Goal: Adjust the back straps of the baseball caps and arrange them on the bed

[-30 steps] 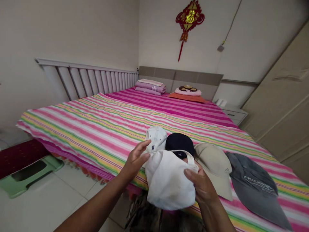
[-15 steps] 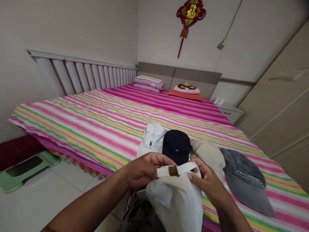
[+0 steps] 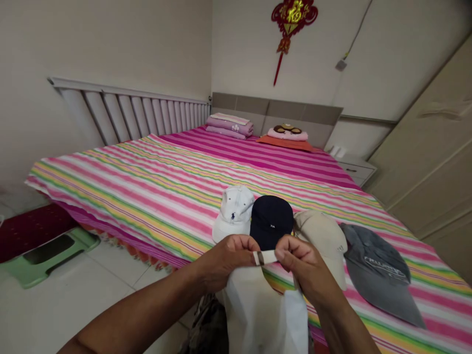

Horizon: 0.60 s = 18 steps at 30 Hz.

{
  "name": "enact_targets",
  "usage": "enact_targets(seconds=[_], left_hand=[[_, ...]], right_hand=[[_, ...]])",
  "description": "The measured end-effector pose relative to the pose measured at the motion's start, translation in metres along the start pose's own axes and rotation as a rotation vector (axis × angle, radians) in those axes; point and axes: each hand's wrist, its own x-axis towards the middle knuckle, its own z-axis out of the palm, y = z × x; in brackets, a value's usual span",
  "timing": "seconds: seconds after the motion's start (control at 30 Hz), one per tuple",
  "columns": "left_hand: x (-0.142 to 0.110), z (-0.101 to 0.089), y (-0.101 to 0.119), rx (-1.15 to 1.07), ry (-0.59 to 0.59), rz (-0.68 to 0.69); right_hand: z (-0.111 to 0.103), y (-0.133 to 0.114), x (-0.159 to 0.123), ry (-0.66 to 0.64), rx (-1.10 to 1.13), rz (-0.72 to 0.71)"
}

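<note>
Both my hands hold a white cap point(image 3: 265, 309) in front of me, near the foot edge of the bed. My left hand point(image 3: 224, 259) and my right hand point(image 3: 304, 268) are closed in pinches on its back strap point(image 3: 266, 257), which has a small metal buckle. The cap's body hangs down below the strap. Just beyond my hands a row of caps lies on the striped bedspread point(image 3: 165, 187): a white cap with a small logo point(image 3: 233, 215), a navy cap point(image 3: 271, 220), a beige cap point(image 3: 324, 241) and a grey cap point(image 3: 379, 273).
Folded purple bedding point(image 3: 229, 126) and a pink pillow on an orange one point(image 3: 286, 136) lie at the headboard. A green stool point(image 3: 44, 255) stands on the floor at left. A nightstand point(image 3: 356, 168) and wardrobe point(image 3: 431, 157) are at right. A red ornament point(image 3: 293, 17) hangs on the wall.
My hands turned the white cap so its strap faces up, then drew together on the strap. The cap's body has dropped lower toward me.
</note>
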Motion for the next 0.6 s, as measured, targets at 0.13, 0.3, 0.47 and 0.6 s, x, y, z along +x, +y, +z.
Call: enact_targets(seconds=[0.13,0.3,0.47,0.6], left_hand=[[-0.011,-0.023,0.017,-0.054,-0.014,0.196],[-0.020,-0.063,0.062,-0.074,0.061,0.446],[-0.003,-0.095,0.118,-0.196,0.093,0.616],[0.025,-0.123,0.148,-0.053,0.238,0.757]], right_hand=[[-0.004,0.023,0.023,0.156,0.338,0.044],[0.003,0.081,0.051,0.163,0.378,0.416],[0.028,0.140,0.071,0.318,0.484,0.465],[0.042,0.153,0.087,0.422,0.625,0.352]])
